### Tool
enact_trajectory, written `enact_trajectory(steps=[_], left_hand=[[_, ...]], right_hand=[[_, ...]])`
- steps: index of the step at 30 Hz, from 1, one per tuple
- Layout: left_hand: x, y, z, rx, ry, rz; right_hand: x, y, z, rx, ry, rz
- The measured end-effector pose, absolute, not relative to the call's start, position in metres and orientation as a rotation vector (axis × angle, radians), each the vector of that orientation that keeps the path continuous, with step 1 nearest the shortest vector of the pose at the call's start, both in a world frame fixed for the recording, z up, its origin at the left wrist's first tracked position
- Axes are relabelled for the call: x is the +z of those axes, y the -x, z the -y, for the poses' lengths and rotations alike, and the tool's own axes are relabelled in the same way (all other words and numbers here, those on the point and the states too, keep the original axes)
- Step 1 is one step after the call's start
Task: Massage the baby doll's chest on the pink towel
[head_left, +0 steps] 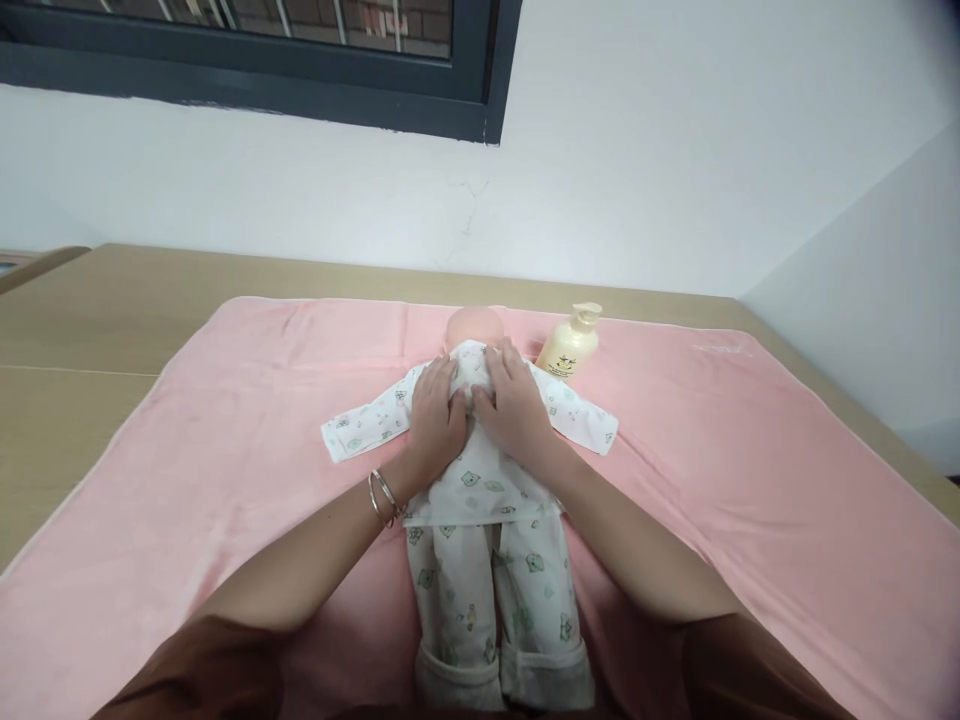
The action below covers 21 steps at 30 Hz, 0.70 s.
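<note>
A baby doll [475,327] in a white printed top [487,480] and matching trousers [532,590] lies stretched out, its head at the far end and both sleeves spread to the sides. My left hand [436,415] rests flat on the left side of its upper body, fingers pointing toward the head. Mirroring it, my right hand [517,405] lies on the right side with its fingers extended. The two thumbs are close to each other at the middle. The doll's face does not show. Just beyond the right sleeve is a pale yellow pump bottle [568,348].
A pink blanket [247,440] is spread under the doll over a wooden table [82,370]. White walls [630,150] rise behind and to the right. A dark-framed window [480,90] is at upper left.
</note>
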State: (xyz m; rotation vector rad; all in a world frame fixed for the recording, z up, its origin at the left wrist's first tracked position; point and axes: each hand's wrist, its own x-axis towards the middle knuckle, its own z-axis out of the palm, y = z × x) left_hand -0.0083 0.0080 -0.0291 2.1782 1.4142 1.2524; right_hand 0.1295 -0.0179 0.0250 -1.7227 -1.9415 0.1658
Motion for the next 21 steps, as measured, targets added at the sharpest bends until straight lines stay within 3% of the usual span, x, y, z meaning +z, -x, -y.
enact_trajectory(steps=[15,21], left_hand=[[-0.033,0.011,-0.011,1.202,-2.075,-1.374],[-0.037,0.014,-0.014,1.232,-2.125,-1.334]], right_hand=[[0.028,-0.129,0.026,0.108,1.605,1.697],[0.026,-0.137,0.013,0.233,1.612,1.996]])
